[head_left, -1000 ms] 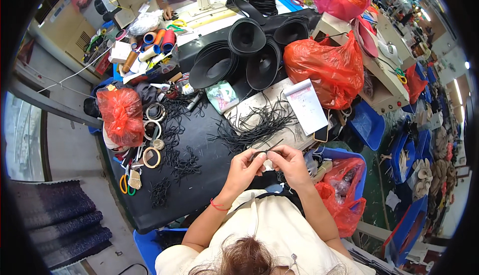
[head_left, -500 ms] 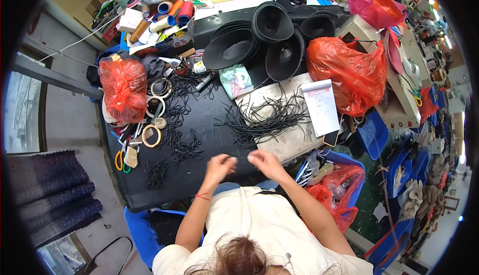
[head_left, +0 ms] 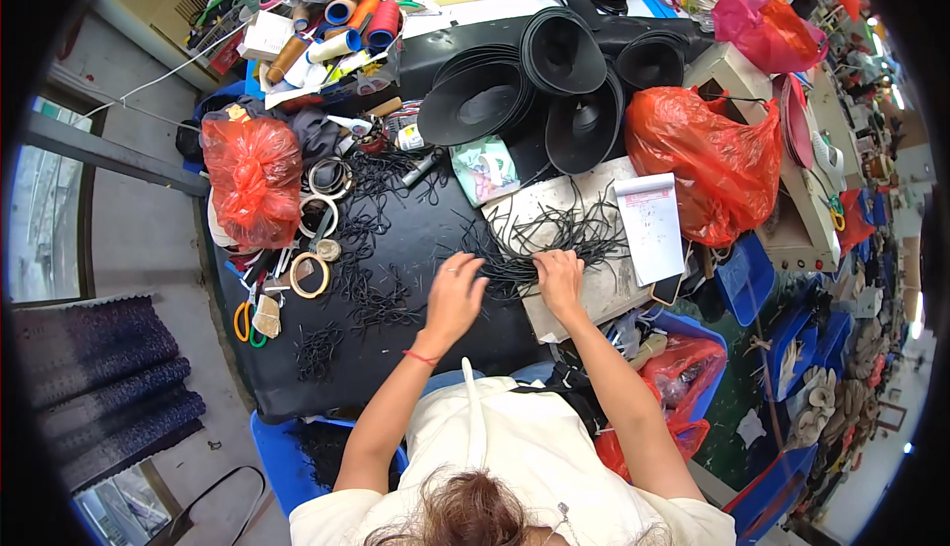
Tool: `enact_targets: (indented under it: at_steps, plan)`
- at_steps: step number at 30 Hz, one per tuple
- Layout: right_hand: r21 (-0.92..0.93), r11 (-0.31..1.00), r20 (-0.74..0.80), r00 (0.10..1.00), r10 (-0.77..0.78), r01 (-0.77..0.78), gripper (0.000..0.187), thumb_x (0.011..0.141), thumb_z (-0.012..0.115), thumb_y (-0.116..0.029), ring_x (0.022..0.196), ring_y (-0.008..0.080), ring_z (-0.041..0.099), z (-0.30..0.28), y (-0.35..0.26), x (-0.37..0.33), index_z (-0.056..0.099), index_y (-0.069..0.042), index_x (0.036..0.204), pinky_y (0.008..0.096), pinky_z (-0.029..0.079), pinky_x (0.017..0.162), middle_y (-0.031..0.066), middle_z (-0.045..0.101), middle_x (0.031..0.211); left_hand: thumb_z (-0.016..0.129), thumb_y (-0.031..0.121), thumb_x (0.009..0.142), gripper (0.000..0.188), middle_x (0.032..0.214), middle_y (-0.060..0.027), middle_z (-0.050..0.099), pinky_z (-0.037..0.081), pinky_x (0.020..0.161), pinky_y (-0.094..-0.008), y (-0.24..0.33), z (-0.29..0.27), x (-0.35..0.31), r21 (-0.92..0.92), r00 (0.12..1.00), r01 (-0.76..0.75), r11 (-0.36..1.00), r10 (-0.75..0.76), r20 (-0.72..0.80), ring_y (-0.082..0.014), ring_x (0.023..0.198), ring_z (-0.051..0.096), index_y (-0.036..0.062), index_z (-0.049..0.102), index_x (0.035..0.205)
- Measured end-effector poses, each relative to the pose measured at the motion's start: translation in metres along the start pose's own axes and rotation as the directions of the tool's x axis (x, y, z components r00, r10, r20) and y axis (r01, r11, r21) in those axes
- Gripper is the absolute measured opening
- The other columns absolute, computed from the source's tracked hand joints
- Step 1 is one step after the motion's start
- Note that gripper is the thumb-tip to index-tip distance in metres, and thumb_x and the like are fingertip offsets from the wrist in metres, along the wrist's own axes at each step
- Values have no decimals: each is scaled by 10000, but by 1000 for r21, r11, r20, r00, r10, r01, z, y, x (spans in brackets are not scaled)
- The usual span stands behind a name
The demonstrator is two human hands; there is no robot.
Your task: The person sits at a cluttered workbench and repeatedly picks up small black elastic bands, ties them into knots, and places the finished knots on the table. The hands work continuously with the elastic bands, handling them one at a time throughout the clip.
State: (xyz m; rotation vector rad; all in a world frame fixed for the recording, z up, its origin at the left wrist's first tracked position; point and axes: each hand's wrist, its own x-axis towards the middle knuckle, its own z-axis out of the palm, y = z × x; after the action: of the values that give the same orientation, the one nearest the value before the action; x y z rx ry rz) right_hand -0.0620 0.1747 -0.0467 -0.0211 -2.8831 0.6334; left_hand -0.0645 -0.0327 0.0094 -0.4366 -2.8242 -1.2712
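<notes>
A loose heap of thin black cords (head_left: 574,229) lies partly on a pale flat board (head_left: 549,320) and partly on the black tabletop. Over the board, my right hand (head_left: 560,284) rests at the near edge of this heap, fingers slightly apart and fingertips among the cords. No cord shows clearly gripped in it. To its left, my left hand (head_left: 453,298) is open above the black surface, thumb apart from the fingers, close to the heap's left end. Small knotted bunches of black cord (head_left: 391,298) are scattered further left. A written-on white notepad (head_left: 650,229) lies on the board's right side.
Stacked black curved sheets (head_left: 475,100) stand at the back. Red plastic bags (head_left: 705,165) sit right; another red bag (head_left: 252,180) sits left, near tape rolls (head_left: 310,276) and scissors (head_left: 242,320). Thread spools (head_left: 336,46) crowd the back left. Blue bins (head_left: 708,368) flank my seat.
Both my hands have moved forward from near my lap, where they were close together. The right one now reaches the cord heap; the left is further from it, over the tabletop.
</notes>
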Motion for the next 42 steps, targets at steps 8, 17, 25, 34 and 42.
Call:
enact_targets:
  at_steps: [8,17,25,34,42]
  plan:
    - [51,991,-203,973,-112,125,129,755,628,-117,879,234,535,-61,-33,1,630,-114,884,375,348,813,47,587,943,524,148,858,244,1066,-121,594,208,1030,-513,25,31,32,1,967,-96,995,93,236,-315,1101,498,45,574,1073]
    - [283,945,-297,952,-75,163,140,793,608,-27,636,261,546,-141,-68,-26,599,-41,932,344,443,540,106,487,805,549,127,883,237,890,-67,621,493,656,-200,80,-33,16,-665,722,653,363,-33,691,-70,721,566,-8,574,1076]
    - [282,959,-418,904,95,30,137,771,634,-45,666,274,560,-176,-75,-39,601,-36,904,359,444,578,111,542,796,576,146,869,207,840,-78,636,507,673,-233,99,-50,-19,-655,781,532,536,-13,624,-122,750,611,-22,600,986]
    - [526,849,-219,972,85,45,163,801,543,13,741,246,572,-164,-119,-54,617,-10,944,313,451,634,124,568,824,567,155,874,195,854,-76,631,524,632,-226,116,-35,-20,-818,840,536,210,-235,490,-126,730,617,-7,582,982]
    - [519,854,-216,972,92,35,131,768,614,-17,676,223,610,-169,-125,-58,629,-16,898,289,465,602,119,626,799,537,162,890,130,842,-35,611,494,725,-262,121,-34,-22,-914,868,391,-106,-289,405,-119,750,598,45,565,941]
